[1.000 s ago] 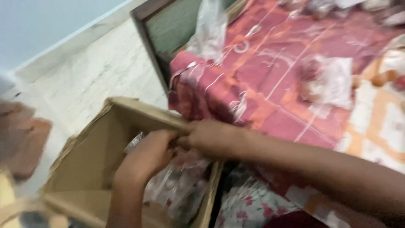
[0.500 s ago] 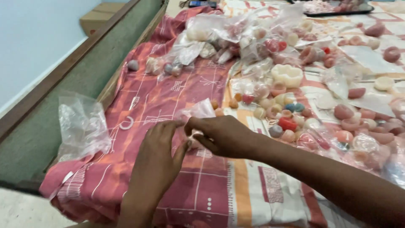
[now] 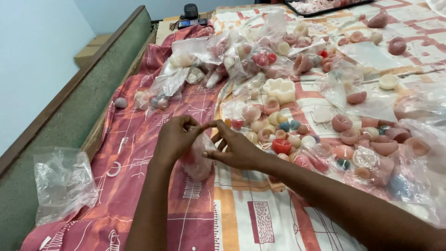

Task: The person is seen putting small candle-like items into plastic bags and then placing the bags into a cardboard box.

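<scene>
I hold a small clear bag (image 3: 199, 155) between both hands, low over the patterned sheet (image 3: 153, 139) that covers the bed. My left hand (image 3: 174, 138) is closed on the bag's left upper edge, thumb and forefinger pinched at its mouth, the other fingers curled around its side. My right hand (image 3: 234, 148) pinches the same top edge from the other side, its fingertips meeting my left ones, the remaining fingers spread loosely below. The bag hangs down between my palms, with something pinkish inside that I cannot make out. Just beyond my right hand lies a crowd of small wax pieces (image 3: 278, 132) in pink, cream, red and blue, loose on the sheet. A red round one (image 3: 281, 145) sits close to my right wrist. Farther off is a white flower-shaped piece (image 3: 279, 89), and behind it a heap of filled clear bags (image 3: 241, 53). More pink pieces in plastic (image 3: 371, 148) spread to the right. An empty crumpled bag (image 3: 62, 183) lies well apart at the left, on the green bed edge (image 3: 55, 130). A few grey balls (image 3: 155, 102) rest near that edge, farther up. A dark tray (image 3: 325, 4) stands at the far end of the bed.
</scene>
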